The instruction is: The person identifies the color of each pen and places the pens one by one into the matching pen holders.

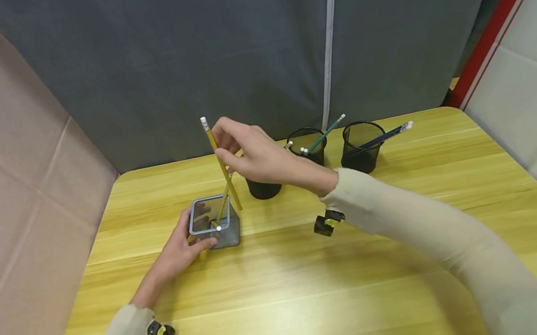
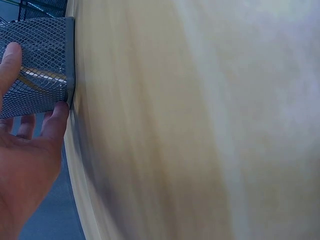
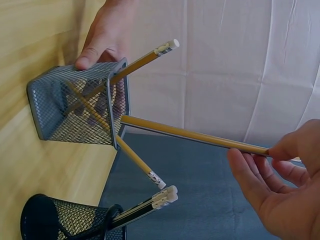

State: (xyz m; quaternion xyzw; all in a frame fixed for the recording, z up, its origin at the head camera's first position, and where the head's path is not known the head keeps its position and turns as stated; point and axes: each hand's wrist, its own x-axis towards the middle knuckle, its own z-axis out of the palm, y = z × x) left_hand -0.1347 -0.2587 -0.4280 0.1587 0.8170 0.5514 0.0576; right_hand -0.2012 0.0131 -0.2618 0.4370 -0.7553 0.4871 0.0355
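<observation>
My left hand (image 1: 177, 257) grips a square grey mesh pencil holder (image 1: 229, 237) standing on the table, thumb on the near side and fingers around the far side. Two yellow pencils with white erasers lean inside it; one crosses the mesh (image 3: 137, 156), the other pencil (image 3: 142, 63) slants out past the rim. Above the holder, my right hand (image 1: 258, 154) pinches another yellow pencil (image 1: 221, 160) near its eraser end, eraser up. In the right wrist view this pencil's lower end is right at the holder's rim. The left wrist view shows my thumb (image 2: 11, 65) against the mesh.
A round black mesh cup (image 1: 265, 190) stands just right of the holder, partly hidden behind my right hand. Further right are a cup (image 1: 321, 157) with a green pencil (image 1: 330, 131) and a cup (image 1: 360, 162) with dark blue pencils (image 1: 388, 136). A grey curtain (image 1: 173, 41) hangs behind the table.
</observation>
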